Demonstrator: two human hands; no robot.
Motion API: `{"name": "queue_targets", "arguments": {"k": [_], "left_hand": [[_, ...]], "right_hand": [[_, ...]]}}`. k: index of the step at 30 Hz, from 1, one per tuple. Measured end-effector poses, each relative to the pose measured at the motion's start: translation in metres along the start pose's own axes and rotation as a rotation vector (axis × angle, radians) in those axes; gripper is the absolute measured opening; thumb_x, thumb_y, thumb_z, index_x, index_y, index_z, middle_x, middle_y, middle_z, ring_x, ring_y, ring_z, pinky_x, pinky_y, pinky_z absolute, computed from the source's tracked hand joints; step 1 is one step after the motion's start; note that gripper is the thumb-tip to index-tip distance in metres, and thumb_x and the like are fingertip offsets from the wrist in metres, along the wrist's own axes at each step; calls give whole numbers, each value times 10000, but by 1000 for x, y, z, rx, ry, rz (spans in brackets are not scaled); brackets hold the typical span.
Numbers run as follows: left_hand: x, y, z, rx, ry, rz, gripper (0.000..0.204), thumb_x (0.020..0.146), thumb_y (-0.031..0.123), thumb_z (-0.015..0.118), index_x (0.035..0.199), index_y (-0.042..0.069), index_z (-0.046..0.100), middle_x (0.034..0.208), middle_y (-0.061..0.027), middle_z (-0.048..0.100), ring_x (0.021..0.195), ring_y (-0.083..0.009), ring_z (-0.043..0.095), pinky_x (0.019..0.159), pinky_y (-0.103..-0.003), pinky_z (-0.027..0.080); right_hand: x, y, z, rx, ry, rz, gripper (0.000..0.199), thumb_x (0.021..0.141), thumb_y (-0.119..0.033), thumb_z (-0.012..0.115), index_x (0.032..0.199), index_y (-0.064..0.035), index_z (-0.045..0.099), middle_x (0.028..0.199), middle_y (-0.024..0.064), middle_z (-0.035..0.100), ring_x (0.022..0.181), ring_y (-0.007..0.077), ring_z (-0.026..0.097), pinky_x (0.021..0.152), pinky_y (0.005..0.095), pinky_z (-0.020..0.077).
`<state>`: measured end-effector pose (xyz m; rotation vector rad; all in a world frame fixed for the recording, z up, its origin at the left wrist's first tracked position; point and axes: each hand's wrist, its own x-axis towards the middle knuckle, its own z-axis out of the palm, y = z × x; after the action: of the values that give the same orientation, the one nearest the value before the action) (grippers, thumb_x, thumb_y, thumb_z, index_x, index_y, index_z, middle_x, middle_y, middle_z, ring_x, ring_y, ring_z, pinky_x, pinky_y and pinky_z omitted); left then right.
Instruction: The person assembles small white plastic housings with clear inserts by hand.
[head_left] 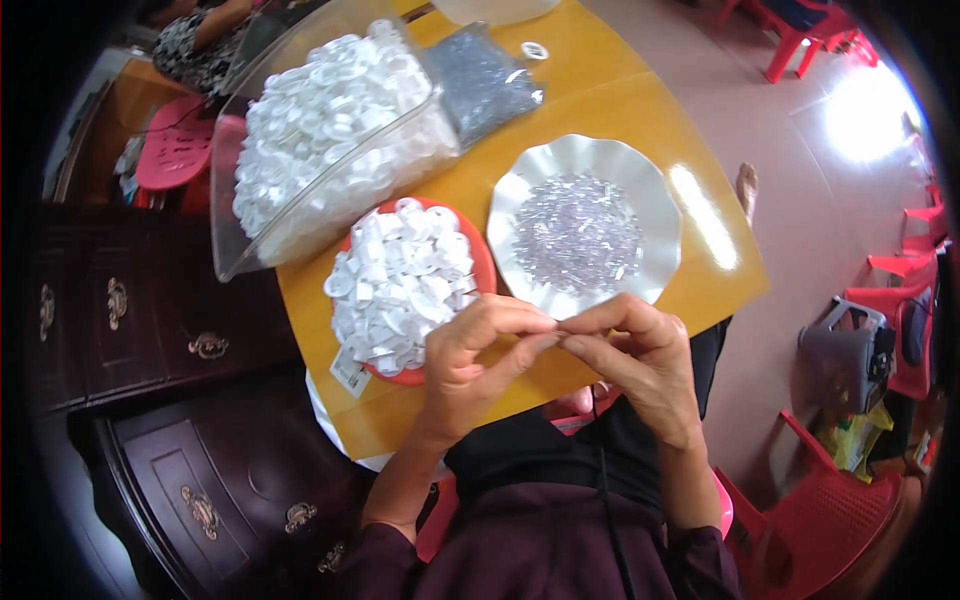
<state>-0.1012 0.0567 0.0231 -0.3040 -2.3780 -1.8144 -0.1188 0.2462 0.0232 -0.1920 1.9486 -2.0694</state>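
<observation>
My left hand (484,350) and my right hand (632,352) meet above the table's near edge, thumbs and forefingers pinched together tip to tip. Whatever lies between the fingertips is too small to make out. Just beyond them stands a white scalloped dish (662,240) with many small clear, shiny slivers (578,232) inside. By my left hand, a red round tray (484,262) bears a heap of small white plastic pieces (405,270), some ring-shaped.
A large clear bin (225,225) of similar white pieces stands at the back left. Next to it lie a bag of clear pieces (482,85) and a single white ring (535,50). Dark drawers (150,350) flank the yellow table (390,425); red chairs (830,500) stand right. Another person's arm (222,20) shows far left.
</observation>
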Motion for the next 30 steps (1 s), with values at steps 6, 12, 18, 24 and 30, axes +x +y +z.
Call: {"name": "queue_targets", "arguments": {"k": [6,12,18,24,30], "left_hand": [[-15,2,-4,-19,3,-23,99,852,6,734,919,36,668,928,-62,662,806,-144,642,717,-267,512],[-16,5,-13,-18,-28,-60,97,859,17,732,928,34,665,937,-54,643,779,-115,619,697,-258,504],[2,9,-45,311,50,52,131,831,5,734,938,45,669,886,-58,653,798,-200,645,705,-319,518],[44,-5,-80,883,147,113,229,800,64,756,1008,31,667,1054,-109,645,1041,-311,583,890,-410,475],[54,-19,-82,1029,91,29,313,802,132,765,1076,22,665,1190,-102,597,1183,-314,491,1008,-444,367]], "right_hand": [[-7,6,9,4,24,23,147,818,-28,774,952,-23,712,706,-17,632,588,33,521,530,207,393],[-10,5,15,-102,17,-76,149,795,-7,783,924,-16,708,758,17,667,586,40,543,525,204,409],[-9,16,16,-36,119,-110,101,826,4,756,907,5,697,762,17,659,574,36,540,515,200,409],[-13,5,13,124,146,18,60,865,-5,733,902,20,692,751,-9,641,578,20,525,517,192,398],[-17,15,11,125,114,30,74,870,-20,736,921,18,697,737,-13,633,584,16,518,529,188,396]]}}
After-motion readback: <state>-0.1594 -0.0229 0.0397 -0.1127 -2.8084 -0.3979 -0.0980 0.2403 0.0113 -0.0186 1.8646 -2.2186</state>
